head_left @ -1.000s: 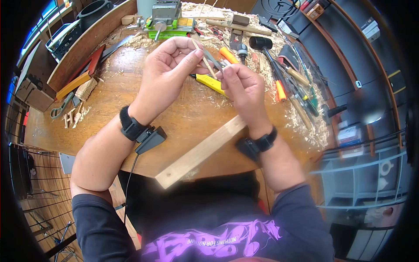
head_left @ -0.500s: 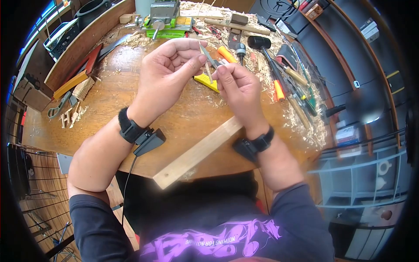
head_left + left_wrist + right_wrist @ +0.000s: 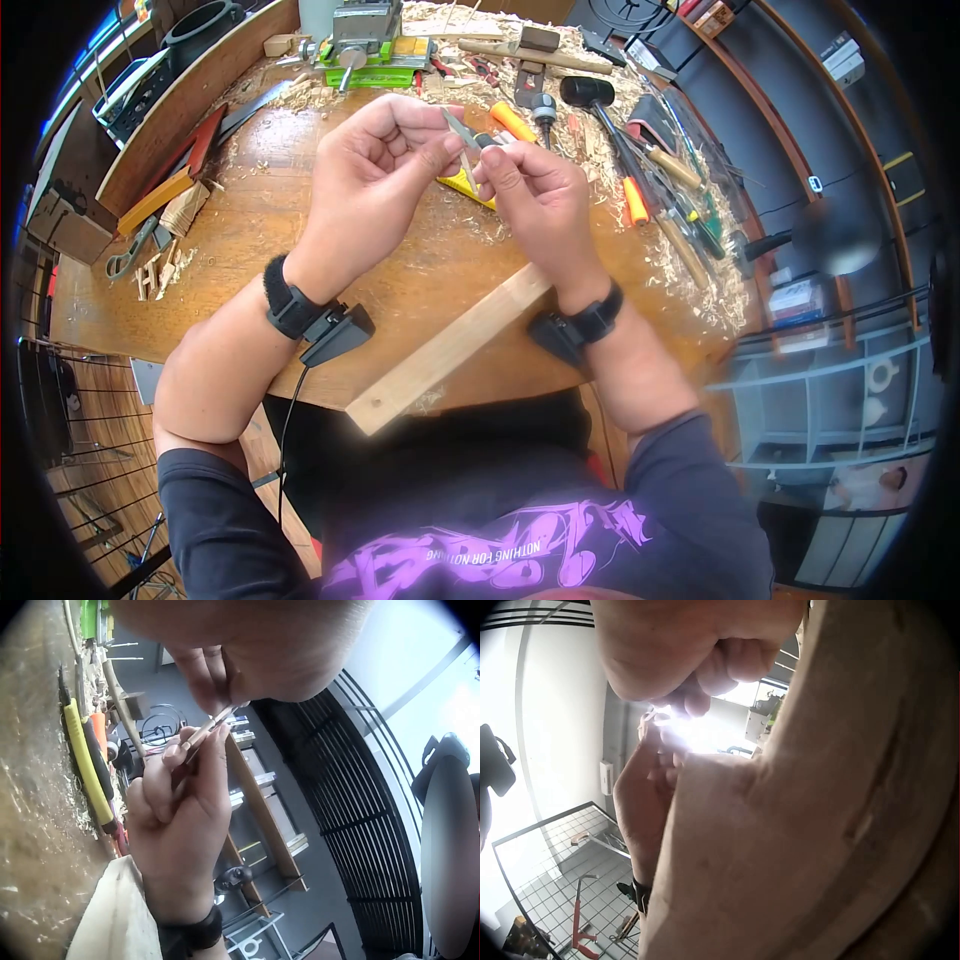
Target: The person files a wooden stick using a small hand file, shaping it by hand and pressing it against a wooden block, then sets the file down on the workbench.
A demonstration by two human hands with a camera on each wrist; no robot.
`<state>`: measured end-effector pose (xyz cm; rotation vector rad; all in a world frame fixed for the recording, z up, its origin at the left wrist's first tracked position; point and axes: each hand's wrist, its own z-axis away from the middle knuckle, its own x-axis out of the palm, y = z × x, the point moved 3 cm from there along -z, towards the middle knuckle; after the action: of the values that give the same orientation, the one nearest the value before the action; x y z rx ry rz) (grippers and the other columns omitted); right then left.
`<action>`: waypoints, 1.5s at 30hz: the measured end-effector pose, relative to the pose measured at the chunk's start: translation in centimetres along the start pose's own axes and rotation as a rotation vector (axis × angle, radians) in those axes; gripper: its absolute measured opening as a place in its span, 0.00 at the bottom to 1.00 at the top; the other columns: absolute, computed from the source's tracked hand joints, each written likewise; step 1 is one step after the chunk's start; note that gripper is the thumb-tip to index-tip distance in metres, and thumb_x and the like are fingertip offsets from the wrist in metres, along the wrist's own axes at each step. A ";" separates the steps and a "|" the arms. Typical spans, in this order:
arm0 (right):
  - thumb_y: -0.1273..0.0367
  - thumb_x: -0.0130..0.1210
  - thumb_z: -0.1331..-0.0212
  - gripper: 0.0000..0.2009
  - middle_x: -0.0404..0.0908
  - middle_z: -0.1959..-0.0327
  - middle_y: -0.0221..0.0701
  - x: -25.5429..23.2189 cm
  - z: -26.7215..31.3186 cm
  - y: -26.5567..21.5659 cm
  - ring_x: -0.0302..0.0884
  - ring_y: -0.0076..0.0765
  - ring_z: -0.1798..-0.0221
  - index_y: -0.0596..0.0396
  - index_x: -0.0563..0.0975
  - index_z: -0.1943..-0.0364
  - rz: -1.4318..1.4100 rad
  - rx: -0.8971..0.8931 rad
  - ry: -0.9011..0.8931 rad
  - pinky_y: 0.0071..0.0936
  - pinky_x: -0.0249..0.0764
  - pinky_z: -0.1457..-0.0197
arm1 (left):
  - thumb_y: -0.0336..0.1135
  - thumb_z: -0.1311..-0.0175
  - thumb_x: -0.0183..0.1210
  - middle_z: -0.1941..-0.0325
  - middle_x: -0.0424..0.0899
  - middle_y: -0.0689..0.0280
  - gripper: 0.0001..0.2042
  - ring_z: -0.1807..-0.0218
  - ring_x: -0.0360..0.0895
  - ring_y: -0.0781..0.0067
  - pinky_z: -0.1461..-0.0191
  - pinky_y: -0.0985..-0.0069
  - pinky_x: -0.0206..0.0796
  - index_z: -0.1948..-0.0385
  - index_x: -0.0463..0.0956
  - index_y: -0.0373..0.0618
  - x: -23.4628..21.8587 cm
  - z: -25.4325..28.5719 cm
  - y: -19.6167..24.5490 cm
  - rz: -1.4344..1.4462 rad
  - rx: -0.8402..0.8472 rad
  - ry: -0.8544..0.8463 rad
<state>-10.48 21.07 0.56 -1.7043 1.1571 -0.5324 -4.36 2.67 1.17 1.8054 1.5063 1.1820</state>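
In the head view my left hand (image 3: pixel 375 175) pinches one end of a thin wooden stick (image 3: pixel 467 172) between thumb and fingers. My right hand (image 3: pixel 540 200) faces it, gripping a narrow grey metal blade (image 3: pixel 458 126) whose pointed end reaches toward the left thumb. Both pieces are up off the table, the blade lying along the stick. From the left wrist the pale stick (image 3: pixel 201 736) spans the gap between the two hands' fingertips. Glare and the fingers hide much of the grip in the right wrist view. Beneath the hands lies a yellow-handled tool (image 3: pixel 468 188).
A pale wooden board (image 3: pixel 450 350) sticks out over the table's near edge, below my right wrist. Behind stands a green-based vise (image 3: pixel 370 60). Toward the right lie a black mallet (image 3: pixel 587 92), orange-handled tools (image 3: pixel 634 202) and shavings. A saw (image 3: pixel 250 108) and scissors (image 3: pixel 128 258) lie left.
Both hands have drifted slightly left together with the stick and blade. The blade's pointed end has swung from the stick's right side to lean further left, over the left fingertips.
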 end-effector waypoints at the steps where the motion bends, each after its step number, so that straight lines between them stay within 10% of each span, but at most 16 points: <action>1: 0.62 0.64 0.21 0.13 0.82 0.75 0.21 0.1 0.0 -0.1 0.71 0.10 0.74 0.58 0.88 0.60 -0.013 -0.015 0.004 0.14 0.64 0.71 | 0.20 0.23 0.64 0.53 0.89 0.64 0.07 0.50 0.88 0.79 0.43 0.80 0.82 0.49 0.78 0.35 0.1 0.1 -0.2 -0.002 -0.022 -0.023; 45: 0.63 0.64 0.21 0.13 0.86 0.72 0.21 0.4 -0.2 -0.1 0.76 0.10 0.70 0.59 0.88 0.59 0.009 -0.067 -0.011 0.15 0.67 0.69 | 0.21 0.23 0.64 0.48 0.89 0.60 0.08 0.48 0.88 0.75 0.41 0.73 0.84 0.48 0.79 0.36 0.1 0.4 -0.4 -0.010 0.087 -0.041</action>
<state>-10.45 20.59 0.64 -1.7567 1.1861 -0.4834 -4.25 2.91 0.65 1.8647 1.5639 1.0833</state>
